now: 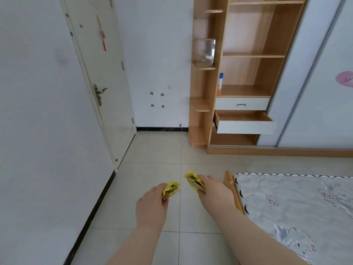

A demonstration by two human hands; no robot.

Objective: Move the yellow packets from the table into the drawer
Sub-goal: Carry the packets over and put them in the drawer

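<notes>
Bare forearms (139,243), left hand (150,204), right hand (213,191)

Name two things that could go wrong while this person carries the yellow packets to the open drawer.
1. The left hand and right hand each grip yellow packets with ends sticking out; one might slip to the floor.
2. The bed frame corner juts beside the right hand, near the straight path to the open drawer; a leg could catch it.

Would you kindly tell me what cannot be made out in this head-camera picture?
Head view:
- How many yellow packets the left hand grips: the hand covers part.
- Same for the right hand and its packets.
- Packet print: too small, blurred.
- Open drawer: front panel hides its near floor.
- Table: outside the frame.
</notes>
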